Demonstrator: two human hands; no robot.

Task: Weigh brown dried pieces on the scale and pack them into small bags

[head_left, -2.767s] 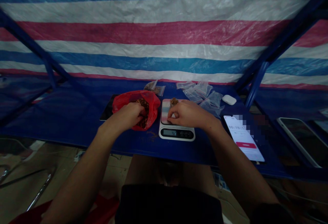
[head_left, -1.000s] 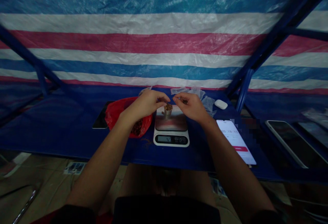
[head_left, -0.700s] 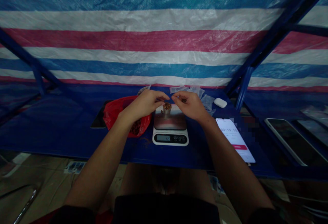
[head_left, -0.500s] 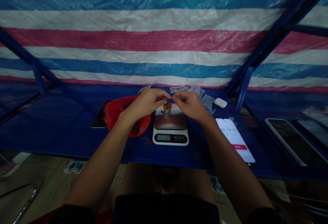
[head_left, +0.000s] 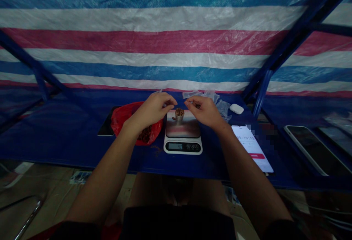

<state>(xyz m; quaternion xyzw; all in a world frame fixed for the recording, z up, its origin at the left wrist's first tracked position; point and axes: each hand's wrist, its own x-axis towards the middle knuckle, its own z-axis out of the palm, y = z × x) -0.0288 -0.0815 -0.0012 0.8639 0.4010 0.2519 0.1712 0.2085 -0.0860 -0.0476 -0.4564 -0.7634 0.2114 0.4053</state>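
Note:
A small cup (head_left: 179, 117) heaped with brown dried pieces (head_left: 179, 111) stands on the steel plate of a white digital scale (head_left: 183, 132). One loose brown piece (head_left: 173, 118) lies on the plate left of the cup. My left hand (head_left: 154, 109) hovers to the cup's upper left, thumb and fingers slightly apart, nothing visible between them. On the other side, my right hand (head_left: 205, 110) is closed, fingertips pinched near the cup, with small brown pieces partly showing inside its curled fingers. Under my left wrist sits an open red plastic bag (head_left: 123, 117) of similar brown pieces.
Clear plastic bags (head_left: 223, 109) lie behind my right hand, near a white earbud case (head_left: 237, 109). A lit phone with a timer (head_left: 251, 146) rests right of the scale. Another phone (head_left: 313, 150) lies farther right. A dark phone (head_left: 106, 124) is partly under the red bag.
My left hand has drawn back to the left, away from the right fingertips, and the cup's top shows more fully. My right hand stays nearly where it was.

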